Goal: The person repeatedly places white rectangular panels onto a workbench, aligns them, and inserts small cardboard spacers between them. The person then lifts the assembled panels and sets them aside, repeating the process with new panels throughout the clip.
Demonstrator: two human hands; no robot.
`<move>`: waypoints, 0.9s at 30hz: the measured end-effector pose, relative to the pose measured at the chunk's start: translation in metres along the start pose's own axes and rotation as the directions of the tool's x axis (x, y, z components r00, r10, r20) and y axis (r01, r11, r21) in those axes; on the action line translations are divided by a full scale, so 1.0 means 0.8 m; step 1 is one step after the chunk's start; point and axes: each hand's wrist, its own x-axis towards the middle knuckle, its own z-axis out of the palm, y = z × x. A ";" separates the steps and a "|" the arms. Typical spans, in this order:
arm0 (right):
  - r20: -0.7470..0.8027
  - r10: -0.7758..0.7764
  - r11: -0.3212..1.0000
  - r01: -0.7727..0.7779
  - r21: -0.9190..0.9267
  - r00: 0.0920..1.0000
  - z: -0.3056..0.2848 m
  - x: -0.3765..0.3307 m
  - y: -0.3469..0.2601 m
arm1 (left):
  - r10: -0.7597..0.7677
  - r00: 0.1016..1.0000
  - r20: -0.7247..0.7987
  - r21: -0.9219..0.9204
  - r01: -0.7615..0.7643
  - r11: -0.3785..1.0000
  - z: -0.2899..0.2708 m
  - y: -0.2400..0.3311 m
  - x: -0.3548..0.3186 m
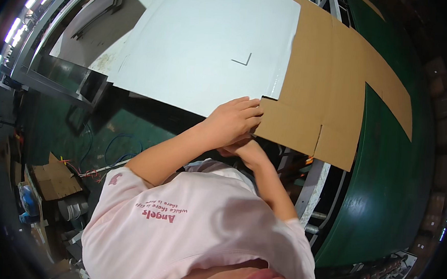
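Note:
A large white cardboard panel (203, 46) with a dark L-shaped mark lies flat before me. Along its right side lies a brown cardboard sheet (319, 79) with slotted flaps; whether the two are one piece I cannot tell. At the near left corner of the brown sheet, my left hand (235, 121) is closed on the edge, fingers together on top and thumb hidden. My right hand (242, 147) sits just below and partly behind the left, by the same edge. Its fingers are mostly covered, so I cannot see whether they grip anything.
A green conveyor belt (384, 195) runs along the right, under part of the brown sheet. Metal framing (312, 188) stands beside it. At left are a metal frame (57, 88), blue cable (116, 142) on the green floor, and a cardboard piece (57, 178).

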 end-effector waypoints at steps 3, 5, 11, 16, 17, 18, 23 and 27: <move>-0.248 -0.066 0.943 0.142 0.301 0.966 -0.125 -0.131 0.035 | 0.010 0.998 -0.060 -0.043 -0.012 0.999 -0.001 -0.005 0.003; -0.528 -0.326 0.774 0.543 0.327 0.784 -0.197 -0.205 0.060 | 0.018 0.992 -0.125 -0.074 -0.027 0.997 0.006 -0.001 0.006; -0.880 -0.395 0.606 0.795 -0.033 0.264 -0.250 -0.238 -0.005 | 0.005 0.990 -0.140 -0.040 -0.010 0.999 0.009 0.006 0.008; -0.824 -0.566 0.614 0.652 -0.444 -0.028 -0.209 -0.234 -0.064 | -0.005 0.988 -0.154 -0.049 -0.003 0.999 0.009 0.004 0.006; -0.777 -0.624 0.628 0.539 -0.562 -0.082 -0.194 -0.235 -0.079 | -0.005 0.988 -0.152 -0.055 -0.003 0.998 0.011 0.003 0.005; -0.709 -0.703 0.633 0.411 -0.656 -0.049 -0.173 -0.234 -0.098 | -0.005 0.989 -0.151 -0.059 -0.004 0.998 0.011 0.002 0.004; -0.188 -0.940 0.241 0.168 -0.956 0.284 -0.070 -0.174 -0.143 | -0.008 0.983 -0.181 -0.053 -0.002 0.999 0.019 0.000 0.000; 0.159 -0.811 -0.174 0.027 -0.984 0.563 -0.043 -0.096 -0.123 | 0.005 0.982 -0.191 -0.043 -0.014 0.999 0.024 -0.003 0.001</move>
